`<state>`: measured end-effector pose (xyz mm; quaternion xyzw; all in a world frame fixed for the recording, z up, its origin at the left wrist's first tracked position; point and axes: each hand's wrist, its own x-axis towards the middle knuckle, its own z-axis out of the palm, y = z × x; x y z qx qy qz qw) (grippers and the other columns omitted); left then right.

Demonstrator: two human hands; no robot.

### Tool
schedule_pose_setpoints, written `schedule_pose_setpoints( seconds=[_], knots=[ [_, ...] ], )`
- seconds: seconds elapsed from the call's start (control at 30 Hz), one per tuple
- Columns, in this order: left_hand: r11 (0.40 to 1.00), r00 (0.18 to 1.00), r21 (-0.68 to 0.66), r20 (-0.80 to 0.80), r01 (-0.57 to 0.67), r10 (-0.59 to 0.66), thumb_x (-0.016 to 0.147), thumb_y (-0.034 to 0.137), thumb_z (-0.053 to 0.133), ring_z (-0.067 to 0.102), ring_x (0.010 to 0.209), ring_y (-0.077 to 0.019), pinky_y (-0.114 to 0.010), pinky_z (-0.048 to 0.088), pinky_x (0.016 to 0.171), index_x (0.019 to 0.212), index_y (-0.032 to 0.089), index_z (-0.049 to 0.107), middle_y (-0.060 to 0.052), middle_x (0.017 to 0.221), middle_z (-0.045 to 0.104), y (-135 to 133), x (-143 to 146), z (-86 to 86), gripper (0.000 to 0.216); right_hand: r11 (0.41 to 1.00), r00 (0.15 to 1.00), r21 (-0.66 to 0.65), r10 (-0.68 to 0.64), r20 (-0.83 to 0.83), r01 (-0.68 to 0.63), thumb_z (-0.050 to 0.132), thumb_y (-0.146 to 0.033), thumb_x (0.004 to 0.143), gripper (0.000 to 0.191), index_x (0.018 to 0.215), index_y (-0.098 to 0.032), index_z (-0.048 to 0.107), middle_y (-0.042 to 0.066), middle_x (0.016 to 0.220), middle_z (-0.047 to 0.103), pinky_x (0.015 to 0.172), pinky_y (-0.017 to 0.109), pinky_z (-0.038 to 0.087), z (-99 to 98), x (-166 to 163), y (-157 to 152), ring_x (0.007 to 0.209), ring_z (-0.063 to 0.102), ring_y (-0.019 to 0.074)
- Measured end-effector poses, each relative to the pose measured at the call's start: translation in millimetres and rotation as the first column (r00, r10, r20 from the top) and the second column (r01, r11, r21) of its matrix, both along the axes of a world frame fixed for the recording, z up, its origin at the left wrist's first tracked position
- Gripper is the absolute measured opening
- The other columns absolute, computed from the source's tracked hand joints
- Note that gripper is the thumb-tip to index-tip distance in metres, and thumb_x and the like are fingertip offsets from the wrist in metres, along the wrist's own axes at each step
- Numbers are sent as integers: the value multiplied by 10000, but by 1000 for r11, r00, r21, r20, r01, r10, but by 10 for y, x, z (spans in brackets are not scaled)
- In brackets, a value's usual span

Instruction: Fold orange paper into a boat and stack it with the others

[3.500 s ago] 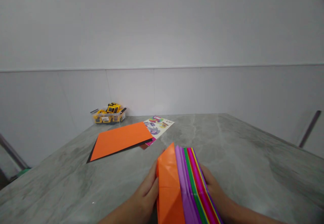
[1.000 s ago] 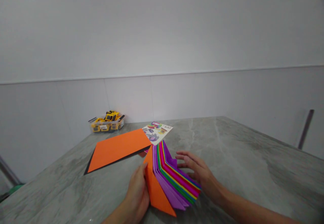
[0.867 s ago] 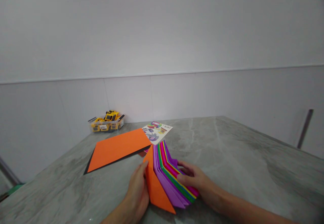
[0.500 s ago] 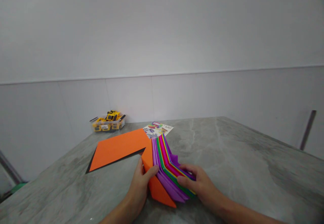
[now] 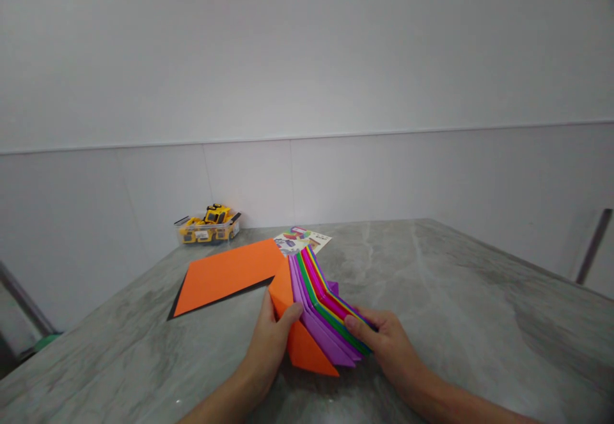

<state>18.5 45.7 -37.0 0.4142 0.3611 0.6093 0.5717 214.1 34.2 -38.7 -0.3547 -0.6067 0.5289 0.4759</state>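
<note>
In the head view, the folded paper stack stands fanned on the near middle of the table. The left hand is closed on its orange outer fold, thumb on top. The right hand curls around its right edge. The layers look to be getting squeezed together. Since they splay, handling them further calls for an even pinch from both sides. A flat orange sheet lies far left.

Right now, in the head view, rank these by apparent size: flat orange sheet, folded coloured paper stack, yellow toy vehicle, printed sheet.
1. flat orange sheet and folded coloured paper stack: look alike; the stack is nearer, so no ranking.
2. yellow toy vehicle.
3. printed sheet, partly hidden.
</note>
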Motion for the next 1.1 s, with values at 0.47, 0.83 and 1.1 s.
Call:
schedule_pose_setpoints(
  seconds=[0.47, 0.83, 1.1],
  knots=[
    [999, 988, 2, -149, -32, 32, 771, 205, 661, 588, 1152, -273, -386, 441, 996, 1261, 212, 462, -99, 1236, 635, -112, 69, 37, 529, 918, 733, 372, -348, 585, 140, 750, -325, 655, 269, 860, -163, 686, 92, 1183, 520, 847, 307, 463, 89, -98, -160, 955, 583, 219],
    [1000, 979, 23, -202, -19, 23, 765, 154, 601, 568, 1178, -263, -389, 395, 1038, 1236, 189, 484, -97, 1241, 633, -48, 5, 90, 486, 973, 823, 208, -202, 531, 104, 758, -286, 655, 239, 832, -146, 677, -10, 713, 652, 553, 224, 409, 136, -51, -30, 614, 554, 145],
    [991, 989, 1, -74, -131, 131, 748, 240, 640, 645, 1017, -270, -386, 493, 899, 1146, 184, 556, -91, 1071, 697, -103, 67, 45, 411, 948, 814, 254, -300, 498, 193, 784, -322, 623, 247, 760, -145, 678, -7, 665, 643, 532, 232, 396, 115, -83, -24, 591, 537, 148]
  ],
)
